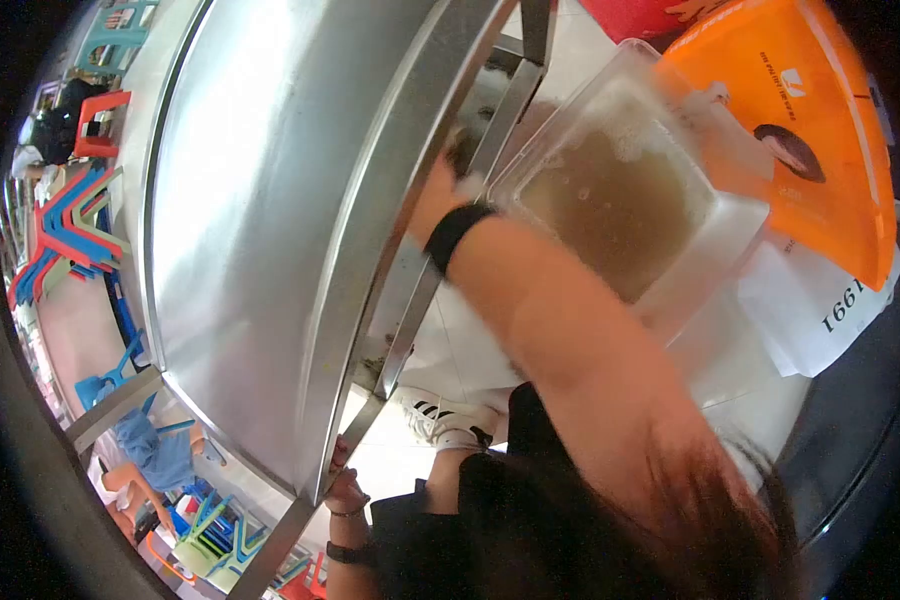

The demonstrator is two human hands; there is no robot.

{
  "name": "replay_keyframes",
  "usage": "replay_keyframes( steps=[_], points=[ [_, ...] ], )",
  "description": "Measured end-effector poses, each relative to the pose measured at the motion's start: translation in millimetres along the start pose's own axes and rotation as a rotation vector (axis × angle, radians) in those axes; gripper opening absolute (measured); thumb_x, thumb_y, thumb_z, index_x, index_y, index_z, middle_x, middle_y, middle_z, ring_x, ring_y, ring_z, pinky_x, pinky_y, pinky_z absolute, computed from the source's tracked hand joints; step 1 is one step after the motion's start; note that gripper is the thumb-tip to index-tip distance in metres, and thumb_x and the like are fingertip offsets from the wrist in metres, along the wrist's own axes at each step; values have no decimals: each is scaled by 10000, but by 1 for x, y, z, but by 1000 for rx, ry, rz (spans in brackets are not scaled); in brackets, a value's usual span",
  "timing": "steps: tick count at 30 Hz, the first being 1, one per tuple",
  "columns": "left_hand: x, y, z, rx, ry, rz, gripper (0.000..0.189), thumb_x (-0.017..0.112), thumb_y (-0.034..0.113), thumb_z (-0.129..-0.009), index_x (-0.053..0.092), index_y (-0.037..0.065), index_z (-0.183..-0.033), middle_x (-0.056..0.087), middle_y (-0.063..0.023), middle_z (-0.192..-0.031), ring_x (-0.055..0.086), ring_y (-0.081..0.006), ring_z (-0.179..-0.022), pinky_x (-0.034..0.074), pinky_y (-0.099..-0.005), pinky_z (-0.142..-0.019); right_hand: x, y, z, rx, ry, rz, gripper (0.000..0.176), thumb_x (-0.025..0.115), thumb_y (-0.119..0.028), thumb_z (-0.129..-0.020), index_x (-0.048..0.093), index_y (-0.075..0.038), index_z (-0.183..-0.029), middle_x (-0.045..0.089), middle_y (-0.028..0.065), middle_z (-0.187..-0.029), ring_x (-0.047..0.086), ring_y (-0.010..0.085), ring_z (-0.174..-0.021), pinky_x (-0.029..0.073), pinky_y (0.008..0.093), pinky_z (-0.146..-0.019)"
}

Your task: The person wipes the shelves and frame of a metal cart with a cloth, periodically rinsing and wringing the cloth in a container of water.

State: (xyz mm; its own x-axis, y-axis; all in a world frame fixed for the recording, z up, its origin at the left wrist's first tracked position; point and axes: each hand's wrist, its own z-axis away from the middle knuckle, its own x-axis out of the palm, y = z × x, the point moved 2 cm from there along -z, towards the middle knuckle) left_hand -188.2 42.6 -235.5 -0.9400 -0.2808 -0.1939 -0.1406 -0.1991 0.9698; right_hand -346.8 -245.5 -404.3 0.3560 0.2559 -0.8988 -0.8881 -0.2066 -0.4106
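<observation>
Orange poster (820,150), stacked chairs (65,235) (perhaps plastic).

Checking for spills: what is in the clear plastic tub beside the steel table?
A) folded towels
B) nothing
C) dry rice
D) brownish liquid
D: the tub holds murky brown liquid with bubbles; the right hand is beside it, and the left hand grips the table edge.

Reaching hand (436,196) behind table rim (375,250) — fingers hidden.
</observation>
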Motion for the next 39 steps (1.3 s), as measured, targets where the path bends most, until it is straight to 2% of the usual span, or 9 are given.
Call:
replay_keyframes(
  steps=[9,11,17,21,28,33,34,36,39],
  points=[
    [-8,-6,1,13,-24,53,224,538,71,-644,318,113,-647,340,-16,-661,377,-190,-732,299,-329,-762,-54,-29,45,-281,-326,158,346,405,-136,-730,453,-67,-1065,422,98,-1109,342,256,-1070,173,426,-918],
    [-6,-6,1,-8,-21,66,228,539,46,-633,322,110,-652,346,-18,-666,383,-192,-738,303,-330,-765,-56,-2,18,-115,-54,237,358,403,-142,-730,439,-35,-1069,419,108,-1112,347,243,-1069,140,432,-926],
    [-1,-2,-2,15,-34,19,236,548,58,-632,316,100,-649,344,-23,-668,393,-186,-729,315,-335,-775,-79,15,-9,203,-58,478,402,334,-181,-784,338,-78,-1172,313,55,-1227,269,206,-1137,102,434,-936],
    [-2,-3,-3,-6,-59,95,232,536,113,-671,310,111,-621,339,-22,-647,378,-175,-703,317,-305,-717,-49,-35,25,-253,-300,586,353,427,-218,-749,460,-95,-1078,377,41,-1182,313,203,-1101,163,446,-904],
    [1,-3,-5,19,34,73,280,550,41,-492,310,113,-616,329,-21,-626,370,-175,-681,309,-294,-694,30,-132,110,-563,-427,118,201,491,-139,-665,599,-81,-824,562,86,-861,511,220,-849,314,405,-824],
    [4,-1,-5,12,32,50,301,559,37,-476,309,113,-624,325,-18,-620,366,-171,-676,311,-291,-691,-18,-106,106,-241,-541,-665,211,457,-41,-641,580,-54,-812,556,128,-858,528,260,-776,429,320,-640],
    [2,-2,-3,20,41,48,304,570,46,-481,311,112,-629,321,-14,-620,364,-170,-677,312,-290,-685,-13,-91,108,-229,-293,-991,294,411,7,-629,551,-62,-879,556,121,-872,531,229,-782,432,305,-622],
    [-5,-9,-4,62,42,79,318,604,80,-504,319,110,-643,319,-7,-617,357,-166,-661,317,-288,-664,-54,-43,107,-209,-537,-1327,374,389,6,-631,500,-45,-985,529,132,-933,529,210,-812,440,305,-649],
    [3,-4,-5,119,-5,46,284,596,112,-570,321,110,-638,333,-12,-616,355,-165,-652,317,-290,-653,-109,14,133,294,-749,-2133,435,390,-13,-631,413,20,-1064,478,154,-1000,512,231,-848,448,328,-703]
  ],
)
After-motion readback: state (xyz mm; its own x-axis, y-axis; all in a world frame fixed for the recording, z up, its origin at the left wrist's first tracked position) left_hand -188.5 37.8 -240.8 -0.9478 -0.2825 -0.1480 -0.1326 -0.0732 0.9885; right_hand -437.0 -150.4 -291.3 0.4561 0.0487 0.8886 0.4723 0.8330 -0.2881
